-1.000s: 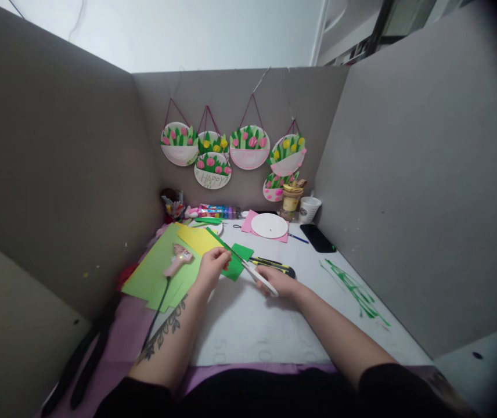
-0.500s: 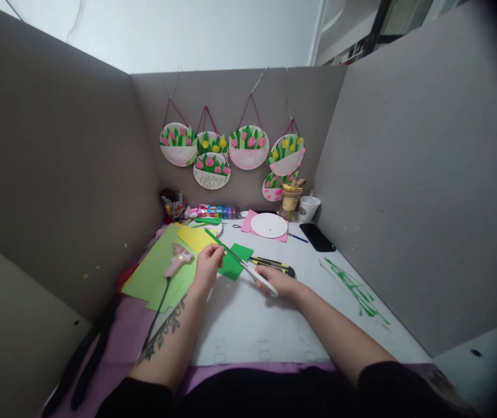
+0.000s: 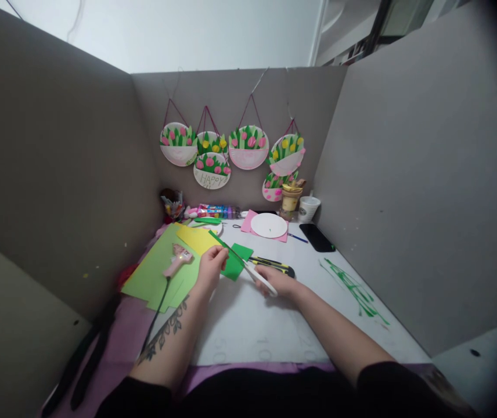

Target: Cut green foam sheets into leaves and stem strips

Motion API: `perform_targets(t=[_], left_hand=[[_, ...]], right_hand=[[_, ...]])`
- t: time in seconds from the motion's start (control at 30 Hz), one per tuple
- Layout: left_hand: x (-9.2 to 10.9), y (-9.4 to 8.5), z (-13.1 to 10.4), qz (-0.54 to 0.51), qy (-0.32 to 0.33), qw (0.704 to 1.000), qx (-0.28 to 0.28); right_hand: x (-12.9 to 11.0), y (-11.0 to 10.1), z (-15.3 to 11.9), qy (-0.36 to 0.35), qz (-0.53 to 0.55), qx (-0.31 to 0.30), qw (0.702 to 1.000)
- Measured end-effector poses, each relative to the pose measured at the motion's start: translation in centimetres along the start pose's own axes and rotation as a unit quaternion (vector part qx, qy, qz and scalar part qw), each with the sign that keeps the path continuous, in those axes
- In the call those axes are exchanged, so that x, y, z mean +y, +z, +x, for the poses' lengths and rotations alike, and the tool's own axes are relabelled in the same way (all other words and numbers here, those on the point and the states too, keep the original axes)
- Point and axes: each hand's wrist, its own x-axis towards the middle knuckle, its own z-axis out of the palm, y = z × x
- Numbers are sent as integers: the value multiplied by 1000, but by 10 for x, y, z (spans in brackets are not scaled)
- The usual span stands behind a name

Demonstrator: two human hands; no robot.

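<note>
My left hand (image 3: pixel 212 266) is closed, pinching a narrow green paper strip (image 3: pixel 216 237) that slants up to the left. In my right hand (image 3: pixel 278 280) is a pair of scissors (image 3: pixel 266 284) with white handles, its blades pointing up-left toward the strip. The blades meet or overlap the strip close to my left fingertips; whether they touch it I cannot tell. Behind the blades, a darker green piece of paper (image 3: pixel 233 268) appears to lie on the white table mat (image 3: pixel 248 331). A yellow and black utility knife (image 3: pixel 274 265) rests just beyond my right hand.
Light green sheets (image 3: pixel 144 284), a yellow sheet (image 3: pixel 194 237) and a pink glue gun (image 3: pixel 177 264) lie at left. Green paper scraps (image 3: pixel 357 293) and a phone (image 3: pixel 317 237) are at right. A white paper circle (image 3: pixel 269 225) and cups stand behind, under hanging paper-plate baskets (image 3: pixel 249 158).
My left hand and the green strip have shifted slightly to the right, toward the scissors. My right hand has barely moved.
</note>
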Motion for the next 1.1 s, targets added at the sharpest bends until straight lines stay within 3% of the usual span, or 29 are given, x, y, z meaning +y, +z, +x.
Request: perform_targets(t=[0.43,0.67,1.1], left_hand=[[5,1,-3,15,-13,1000,-16],[19,-3,-1,9,-2,999,39],[15,1,-3,-2,0,1000,1]], right_hand=[[-3,0,-1,-4,-15,18,1000],[-9,0,-6,1,-31,19,999],[-8,2,-4,-4,-15,9,1000]])
